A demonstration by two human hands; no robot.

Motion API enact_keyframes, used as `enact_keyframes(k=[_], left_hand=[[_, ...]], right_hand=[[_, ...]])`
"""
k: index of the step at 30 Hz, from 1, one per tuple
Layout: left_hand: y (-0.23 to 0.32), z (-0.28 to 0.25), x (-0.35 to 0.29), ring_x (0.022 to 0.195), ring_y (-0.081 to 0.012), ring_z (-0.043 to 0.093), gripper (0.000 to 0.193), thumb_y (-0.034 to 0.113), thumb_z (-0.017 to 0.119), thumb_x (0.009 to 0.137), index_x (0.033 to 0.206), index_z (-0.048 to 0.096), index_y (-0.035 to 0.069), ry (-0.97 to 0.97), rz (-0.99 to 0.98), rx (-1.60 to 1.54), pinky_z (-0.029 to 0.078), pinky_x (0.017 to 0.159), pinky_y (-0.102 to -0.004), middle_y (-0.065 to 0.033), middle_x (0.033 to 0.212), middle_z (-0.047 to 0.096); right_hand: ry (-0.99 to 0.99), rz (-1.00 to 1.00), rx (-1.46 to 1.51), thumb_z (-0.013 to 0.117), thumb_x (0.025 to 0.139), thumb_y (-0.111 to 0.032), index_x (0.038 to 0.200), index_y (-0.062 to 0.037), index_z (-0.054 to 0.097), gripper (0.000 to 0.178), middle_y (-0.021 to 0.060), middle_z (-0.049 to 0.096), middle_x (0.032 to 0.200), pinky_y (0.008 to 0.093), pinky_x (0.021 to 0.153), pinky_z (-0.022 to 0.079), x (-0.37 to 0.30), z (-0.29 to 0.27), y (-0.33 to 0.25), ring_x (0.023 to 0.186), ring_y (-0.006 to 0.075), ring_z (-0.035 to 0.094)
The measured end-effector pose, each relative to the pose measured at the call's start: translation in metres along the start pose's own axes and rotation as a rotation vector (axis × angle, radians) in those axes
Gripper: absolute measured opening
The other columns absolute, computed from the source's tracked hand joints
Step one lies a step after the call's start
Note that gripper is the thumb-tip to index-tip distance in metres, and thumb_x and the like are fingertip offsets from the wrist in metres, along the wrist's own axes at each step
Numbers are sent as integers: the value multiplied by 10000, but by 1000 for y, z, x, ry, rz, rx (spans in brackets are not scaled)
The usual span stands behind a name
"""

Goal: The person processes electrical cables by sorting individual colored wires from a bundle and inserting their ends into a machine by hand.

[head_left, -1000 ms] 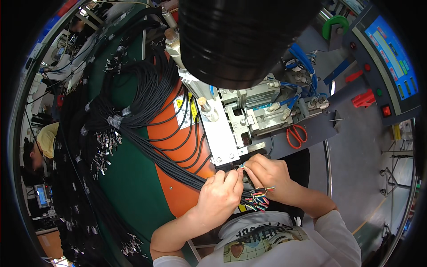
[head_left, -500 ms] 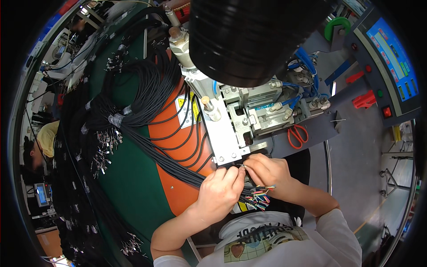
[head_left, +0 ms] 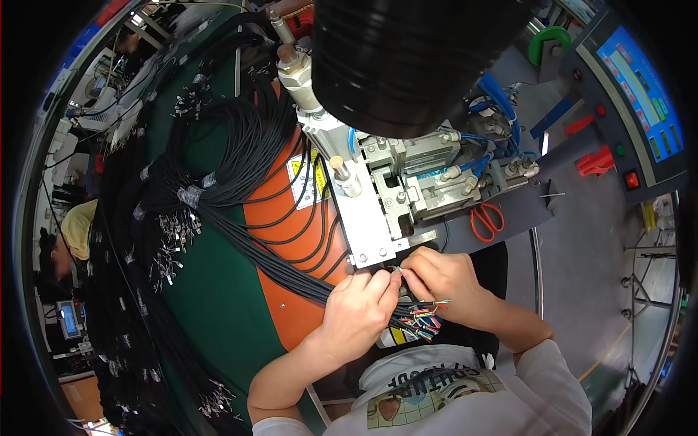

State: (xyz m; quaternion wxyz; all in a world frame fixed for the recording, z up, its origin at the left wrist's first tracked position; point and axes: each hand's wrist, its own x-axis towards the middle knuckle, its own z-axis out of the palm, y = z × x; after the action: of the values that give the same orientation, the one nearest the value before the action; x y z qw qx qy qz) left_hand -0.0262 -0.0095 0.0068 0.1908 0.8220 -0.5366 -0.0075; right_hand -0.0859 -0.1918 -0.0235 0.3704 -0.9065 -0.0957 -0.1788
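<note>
Both hands meet just below the front end of a silver metal press block (head_left: 372,251). My left hand (head_left: 358,309) is closed in a pinch on a black cable, thumb and forefinger toward the right. Fingertip to fingertip with it, my right hand (head_left: 445,282) pinches the thin wire end of that cable; the fingers hide most of it. A bundle of black cables (head_left: 280,270) runs beneath my left hand. Its stripped ends, with red, yellow, blue and white wires (head_left: 423,320), fan out below my right wrist.
More coiled black cables (head_left: 240,138) lie on the green and orange table (head_left: 291,316). Red-handled scissors (head_left: 486,222) rest right of the machine. A large black cylinder (head_left: 414,65) hangs overhead. A control panel with a screen (head_left: 643,102) stands at right. Another person (head_left: 76,229) is far left.
My right hand has shifted very slightly upward, fingers still pinched. My left hand stays nearly in place beside it.
</note>
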Motion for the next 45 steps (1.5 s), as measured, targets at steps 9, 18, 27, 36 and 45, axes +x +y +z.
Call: enact_keyframes(k=[9,18,27,36,45], left_hand=[[-11,-4,-20,801,-260,558,383,-12,628,631,1012,655,-12,162,-144,-164,453,696,-365,-91,895,553],[-20,6,-32,724,-292,618,312,-5,696,727,1027,612,-13,230,-228,-51,484,629,-363,-115,831,599],[-6,-7,-16,541,-246,600,228,130,741,778,959,651,25,182,-88,-320,449,489,-336,-88,690,625],[-5,4,-19,612,-249,616,219,28,731,759,955,641,-13,304,-107,-300,448,540,-323,-115,739,636],[-5,0,-12,718,-257,613,425,35,722,628,1035,619,-31,242,-24,-336,445,617,-351,-104,861,630]], right_hand=[[-134,317,283,659,791,-81,806,-5,613,90,93,617,658,323,477,455,1,4,7,492,216,589],[-149,330,726,675,807,20,1032,5,636,230,37,629,829,198,504,421,-13,-7,-3,552,45,551],[-187,530,1370,462,1002,-169,1184,48,578,306,90,631,832,191,552,434,-19,1,0,651,80,591],[292,312,714,577,892,34,1135,43,591,245,111,630,993,207,597,480,-22,12,-14,690,103,612],[33,397,1317,603,872,77,1095,51,617,225,102,578,1067,216,708,507,-21,26,-9,829,114,605]])
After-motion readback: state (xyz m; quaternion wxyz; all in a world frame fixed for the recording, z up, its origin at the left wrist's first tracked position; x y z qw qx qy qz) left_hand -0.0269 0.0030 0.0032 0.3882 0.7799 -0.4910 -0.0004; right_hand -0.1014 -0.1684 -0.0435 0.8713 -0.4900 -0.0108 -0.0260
